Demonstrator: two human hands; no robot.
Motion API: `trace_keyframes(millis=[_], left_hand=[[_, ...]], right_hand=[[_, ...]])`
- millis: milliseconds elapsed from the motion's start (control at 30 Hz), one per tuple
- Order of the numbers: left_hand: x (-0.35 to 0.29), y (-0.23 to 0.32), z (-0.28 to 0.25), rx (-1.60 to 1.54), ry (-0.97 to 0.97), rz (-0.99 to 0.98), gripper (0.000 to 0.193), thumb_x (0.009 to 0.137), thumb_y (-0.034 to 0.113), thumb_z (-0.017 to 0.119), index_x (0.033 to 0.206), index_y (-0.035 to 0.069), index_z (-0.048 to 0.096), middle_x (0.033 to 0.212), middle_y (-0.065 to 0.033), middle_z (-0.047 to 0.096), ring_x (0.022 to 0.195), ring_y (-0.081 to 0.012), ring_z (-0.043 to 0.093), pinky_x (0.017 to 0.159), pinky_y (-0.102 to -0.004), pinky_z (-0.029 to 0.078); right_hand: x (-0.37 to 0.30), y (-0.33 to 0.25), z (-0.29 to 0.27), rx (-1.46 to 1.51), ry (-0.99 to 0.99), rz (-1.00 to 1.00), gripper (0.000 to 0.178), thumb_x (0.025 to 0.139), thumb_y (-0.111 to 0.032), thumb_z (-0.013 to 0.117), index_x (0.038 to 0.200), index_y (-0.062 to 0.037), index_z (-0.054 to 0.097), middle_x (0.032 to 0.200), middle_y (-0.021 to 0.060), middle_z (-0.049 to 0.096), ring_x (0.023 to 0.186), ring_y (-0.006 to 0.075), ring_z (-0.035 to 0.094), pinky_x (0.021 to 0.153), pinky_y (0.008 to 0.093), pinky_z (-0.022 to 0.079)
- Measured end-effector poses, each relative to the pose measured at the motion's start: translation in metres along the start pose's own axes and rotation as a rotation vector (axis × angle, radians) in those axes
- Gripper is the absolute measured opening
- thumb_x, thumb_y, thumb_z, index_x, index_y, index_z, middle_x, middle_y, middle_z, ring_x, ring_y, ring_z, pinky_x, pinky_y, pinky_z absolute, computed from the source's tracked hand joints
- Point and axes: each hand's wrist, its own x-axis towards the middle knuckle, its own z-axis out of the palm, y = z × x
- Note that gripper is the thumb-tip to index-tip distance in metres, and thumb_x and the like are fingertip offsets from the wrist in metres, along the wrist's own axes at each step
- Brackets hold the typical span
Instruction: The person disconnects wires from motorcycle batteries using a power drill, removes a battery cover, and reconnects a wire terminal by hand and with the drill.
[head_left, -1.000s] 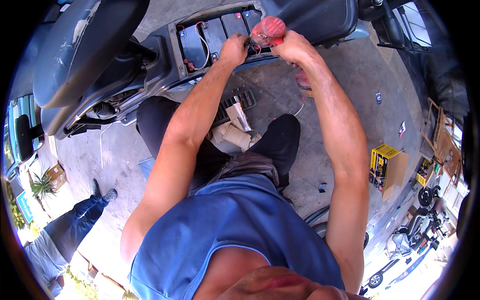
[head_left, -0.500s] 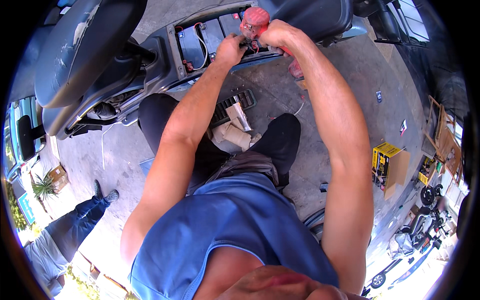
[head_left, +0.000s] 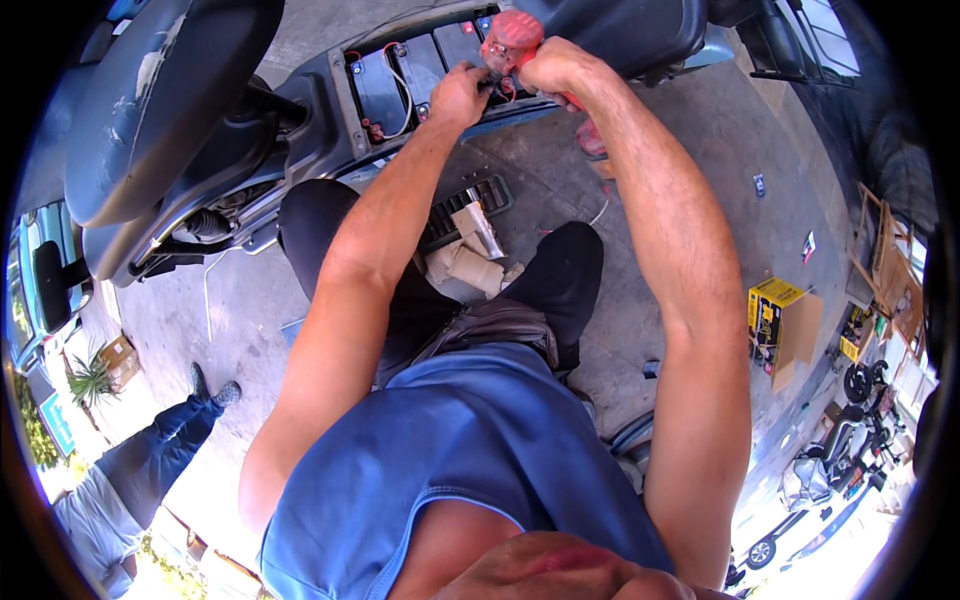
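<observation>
My right hand (head_left: 552, 68) is wrapped round the grip of a red cordless drill (head_left: 512, 36), whose nose points down over a row of grey batteries (head_left: 424, 62). The batteries sit in the open bay (head_left: 348, 104) of a scooter-like vehicle and carry red and white wires at their terminals. Close by the drill's nose is my left hand (head_left: 460, 95), its fingers pinched together over a battery's near edge. What those fingers hold is hidden, and so is the drill's tip.
Between my knees lie a black socket tray (head_left: 490, 192) and torn cardboard (head_left: 472, 266). A yellow and black box (head_left: 775, 320) stands open on the floor at right. Dark seats (head_left: 170, 110) flank the bay. Another person (head_left: 150, 465) is at lower left.
The whole view has shifted slightly. Both hands and the drill keep nearly the same place over the batteries.
</observation>
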Motion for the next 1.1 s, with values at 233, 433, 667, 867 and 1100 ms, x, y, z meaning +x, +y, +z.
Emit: trace_keyframes(millis=[233, 433, 667, 867, 1100], left_hand=[[-0.001, 0.003, -0.002, 0.023, 0.008, 0.011, 0.03, 0.087, 0.022, 0.071, 0.116, 0.014, 0.073, 0.115, -0.0117, 0.067, 0.105, -0.0365, 0.067, 0.087, -0.0481, 0.056], [0.0, 0.003, 0.001, 0.031, 0.024, 0.015, 0.03, 0.088, 0.022, 0.07, 0.116, 0.014, 0.073, 0.115, -0.0115, 0.067, 0.105, -0.037, 0.067, 0.087, -0.0484, 0.056], [-0.002, -0.002, 0.007, 0.042, 0.074, 0.033, 0.027, 0.088, 0.023, 0.071, 0.113, 0.013, 0.073, 0.112, -0.0121, 0.067, 0.103, -0.0369, 0.067, 0.087, -0.0482, 0.056], [0.004, 0.013, -0.013, -0.112, 0.318, 0.117, 0.023, 0.087, 0.021, 0.074, 0.105, 0.006, 0.072, 0.103, -0.017, 0.068, 0.097, -0.0394, 0.066, 0.085, -0.0478, 0.054], [-0.039, 0.113, -0.056, -0.484, 0.221, 0.46, 0.029, 0.1, 0.029, 0.061, 0.112, 0.005, 0.073, 0.084, -0.0125, 0.065, 0.078, -0.03, 0.065, 0.073, -0.0376, 0.055]], right_hand=[[-0.006, -0.003, 0.001, -0.038, 0.066, 0.005, 0.018, 0.076, -0.013, 0.067, 0.066, 0.0005, 0.062, 0.057, 0.0094, 0.057, 0.048, 0.0209, 0.056, 0.045, 0.0374, 0.044], [-0.004, -0.001, 0.002, 0.014, 0.04, -0.012, 0.016, 0.073, -0.013, 0.067, 0.067, 0.0005, 0.061, 0.055, 0.0088, 0.055, 0.044, 0.0193, 0.052, 0.041, 0.0375, 0.041], [-0.001, -0.002, -0.002, -0.122, 0.047, 0.004, 0.019, 0.074, -0.018, 0.069, 0.071, 0.0008, 0.066, 0.064, 0.0114, 0.063, 0.058, 0.022, 0.063, 0.056, 0.0378, 0.05], [-0.026, -0.006, -0.025, -0.22, 0.222, -0.269, 0.032, 0.073, -0.021, 0.074, 0.092, 0.0039, 0.071, 0.077, 0.0178, 0.072, 0.068, 0.0278, 0.071, 0.063, 0.0398, 0.055], [-0.192, 0.126, 0.033, 0.294, 0.494, -0.311, 0.045, 0.08, -0.008, 0.081, 0.122, -0.0049, 0.068, 0.099, 0.0095, 0.074, 0.085, 0.0215, 0.072, 0.076, 0.0387, 0.057]])
